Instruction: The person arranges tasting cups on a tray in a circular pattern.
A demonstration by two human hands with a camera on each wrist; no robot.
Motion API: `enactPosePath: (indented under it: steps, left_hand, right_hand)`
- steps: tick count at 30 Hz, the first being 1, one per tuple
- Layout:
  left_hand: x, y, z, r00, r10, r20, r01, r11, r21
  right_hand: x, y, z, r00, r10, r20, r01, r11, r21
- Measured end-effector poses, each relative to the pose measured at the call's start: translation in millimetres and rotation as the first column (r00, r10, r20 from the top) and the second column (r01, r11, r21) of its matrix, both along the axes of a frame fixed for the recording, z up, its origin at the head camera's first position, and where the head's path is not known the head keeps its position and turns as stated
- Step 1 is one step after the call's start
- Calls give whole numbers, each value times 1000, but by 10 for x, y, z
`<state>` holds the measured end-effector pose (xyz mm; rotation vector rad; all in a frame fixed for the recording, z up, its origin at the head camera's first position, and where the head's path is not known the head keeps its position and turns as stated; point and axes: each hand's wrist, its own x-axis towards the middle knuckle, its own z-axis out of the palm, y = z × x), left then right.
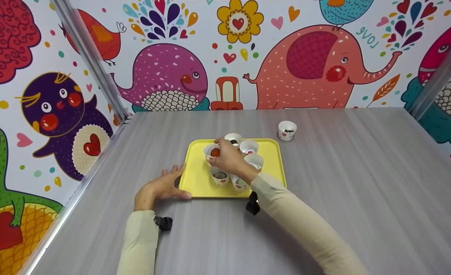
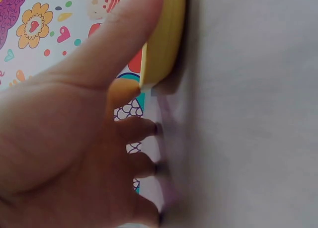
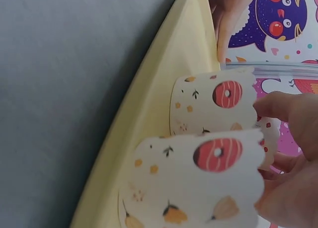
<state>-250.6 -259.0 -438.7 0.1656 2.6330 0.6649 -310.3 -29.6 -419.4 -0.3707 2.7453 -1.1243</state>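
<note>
A yellow tray (image 1: 197, 187) lies on the table with several white printed paper cups on it. My right hand (image 1: 231, 156) reaches over them and pinches the leftmost cup (image 1: 207, 152), which has something orange-red in it. In the right wrist view two cups, a nearer cup (image 3: 194, 183) and a farther cup (image 3: 211, 99), partly hide the one between the fingers. My left hand (image 1: 160, 187) spans the tray's near left corner, thumb along the front edge and fingers spread on the table by the left side. In the left wrist view the thumb touches the tray's rim (image 2: 166, 39).
Another paper cup (image 1: 287, 131) with something dark inside stands on the table (image 1: 343, 172) beyond the tray's far right corner. Cartoon-printed panels (image 1: 164, 76) close off the back and sides, with metal strips at the corners.
</note>
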Motion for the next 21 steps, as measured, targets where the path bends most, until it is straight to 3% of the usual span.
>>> enactPosePath:
  steps: [3,10,16,21]
  left_hand:
    - [4,-4,-6,1000,3,-3,-3,1000,-10]
    - [4,-6,-3,1000,0,0,0,1000,-14]
    - [0,2,7,1000,6,-3,-6,1000,-18]
    - [6,-3,2,1000,11,3,-11,1000,-7]
  right_hand:
    - [-7,-16,-14,1000,11,2,-11,1000,4]
    - [-27,-22,-32,996,14,92,-14,1000,0]
    - [-47,22,-32,997,60,41,-60,998,3]
    - [-78,67,-4,992,95,84,-87,992,-89]
